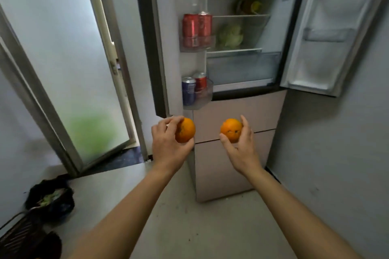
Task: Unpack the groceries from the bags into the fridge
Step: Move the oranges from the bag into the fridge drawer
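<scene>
Two hands [168,149] [242,149] are holding two oranges [186,131] [231,129]. Four cans are standing in the door racks [197,48] [199,106]: three red [190,27] [205,26] [200,82], one blue [188,92].

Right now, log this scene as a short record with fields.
left hand: grips left orange
right hand: grips right orange
fridge: both upper doors open
door bins: red cans above; blue can, red can below
inside: cabbage
bag: black, lower left, greens inside

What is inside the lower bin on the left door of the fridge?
The lower bin holds two upright cans, a blue can and a red can. Anything behind them is hidden.
</scene>
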A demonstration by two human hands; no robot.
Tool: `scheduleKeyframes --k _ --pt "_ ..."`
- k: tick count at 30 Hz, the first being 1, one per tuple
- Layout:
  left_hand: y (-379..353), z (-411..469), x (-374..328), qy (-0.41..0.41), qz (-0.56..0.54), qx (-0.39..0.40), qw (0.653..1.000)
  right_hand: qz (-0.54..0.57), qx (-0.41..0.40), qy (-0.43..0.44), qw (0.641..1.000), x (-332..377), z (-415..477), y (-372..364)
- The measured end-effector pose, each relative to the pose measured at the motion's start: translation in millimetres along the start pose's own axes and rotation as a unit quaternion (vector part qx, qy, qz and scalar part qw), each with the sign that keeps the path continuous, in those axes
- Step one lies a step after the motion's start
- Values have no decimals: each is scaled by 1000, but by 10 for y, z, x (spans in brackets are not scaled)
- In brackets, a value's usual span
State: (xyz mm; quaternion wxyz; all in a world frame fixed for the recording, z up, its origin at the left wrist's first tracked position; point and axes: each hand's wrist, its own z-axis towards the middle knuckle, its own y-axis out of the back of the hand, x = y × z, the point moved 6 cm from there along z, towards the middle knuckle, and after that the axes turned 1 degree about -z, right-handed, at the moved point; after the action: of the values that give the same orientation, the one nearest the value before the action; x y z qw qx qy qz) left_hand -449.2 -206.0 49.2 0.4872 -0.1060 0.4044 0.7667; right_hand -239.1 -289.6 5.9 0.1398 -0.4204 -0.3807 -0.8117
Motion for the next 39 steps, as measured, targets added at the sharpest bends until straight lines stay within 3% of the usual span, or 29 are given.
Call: scheduleKeyframes --k 8,15,26,32,36,39 --pt "-1341 857 -834 -53 -27 37 998 -28 -75 -7 997 -720 1138 1013" --pt "-2293 2179 -1097 -89 -75 -24 993 -33 -133 22 990 -898 2614 1207" --pt "-3537 4369 -1059 -16 -119 1 993 -66 -164 69 982 -711 4956 1272" --pt "-4224 5136 -592 85 -46 82 992 -114 -65 62 989 -831 6121 992" --pt "-4726 5488 -190 152 55 215 963 -165 109 13 980 -1074 6917 599" --pt "-5041 5700 64 169 140 283 934 -177 243 -21 953 -1302 7321 210"
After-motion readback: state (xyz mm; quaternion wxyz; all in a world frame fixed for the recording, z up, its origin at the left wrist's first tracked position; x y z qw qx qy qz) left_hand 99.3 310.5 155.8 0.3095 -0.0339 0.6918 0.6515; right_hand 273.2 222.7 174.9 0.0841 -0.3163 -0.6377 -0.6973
